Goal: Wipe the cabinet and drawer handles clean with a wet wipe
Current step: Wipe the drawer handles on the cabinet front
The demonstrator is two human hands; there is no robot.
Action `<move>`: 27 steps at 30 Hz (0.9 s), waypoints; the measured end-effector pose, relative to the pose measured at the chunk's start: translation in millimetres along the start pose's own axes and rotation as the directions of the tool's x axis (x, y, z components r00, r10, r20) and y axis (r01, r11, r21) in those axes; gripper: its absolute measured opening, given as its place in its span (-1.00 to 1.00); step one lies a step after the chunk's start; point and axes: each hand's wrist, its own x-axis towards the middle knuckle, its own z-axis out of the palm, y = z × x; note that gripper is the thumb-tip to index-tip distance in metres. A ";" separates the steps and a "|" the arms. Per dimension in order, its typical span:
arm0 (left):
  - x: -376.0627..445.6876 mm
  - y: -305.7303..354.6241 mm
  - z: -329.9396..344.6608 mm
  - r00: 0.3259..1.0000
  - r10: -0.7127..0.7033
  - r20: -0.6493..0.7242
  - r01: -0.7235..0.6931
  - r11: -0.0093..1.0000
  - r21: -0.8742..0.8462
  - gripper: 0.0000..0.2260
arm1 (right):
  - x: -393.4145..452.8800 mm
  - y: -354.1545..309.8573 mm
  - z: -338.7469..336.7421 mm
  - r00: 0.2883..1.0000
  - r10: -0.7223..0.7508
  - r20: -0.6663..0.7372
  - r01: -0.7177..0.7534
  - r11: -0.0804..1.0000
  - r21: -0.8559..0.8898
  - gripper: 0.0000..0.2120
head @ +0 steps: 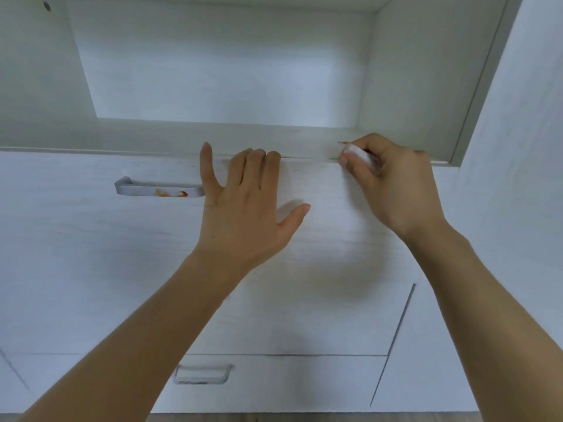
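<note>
We have our left hand [243,202] spread flat against the white drawer front [320,254], its fingertips hooked over the top edge and holding nothing, thumb out to the side. Our right hand [393,184] has its grip closed around a bunched wet wipe [361,155], pinched between thumb and curled fingers right at the top edge of the same front; a faint reddish smear shows at the tip of the wad. The wipe looks soft, limp and damp, so we judge it will fold to any shape and is best kept balled tight with a clean face turned outward. The upper handle [160,187], a stiff grey metal bar just left of our left hand, carries orange-red stains along its lower face and is not yet cleaned. It should stand firm under pressure, though smooth metal may let the wipe slide, so we would wrap the wipe around the bar. A lower handle [202,374] sits on the drawer beneath.
</note>
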 end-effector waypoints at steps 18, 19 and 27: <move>0.5 -19.6 -4.5 0.993 0.116 -0.004 -0.116 0.993 -0.024 -0.40 | -23.7 -60.2 44.2 0.939 0.116 -0.323 -0.043 0.974 0.224 -0.88; -0.4 -23.3 -4.9 0.992 0.129 0.000 -0.129 0.991 -0.040 -0.39 | -25.5 -66.7 49.2 0.931 0.153 -0.332 -0.070 0.966 0.248 -0.88; -28.6 -79.6 -8.6 0.986 -0.003 -0.165 -0.024 0.986 -0.163 -0.37 | -45.2 -101.3 84.8 0.905 0.306 -0.295 -0.210 0.925 0.318 -0.89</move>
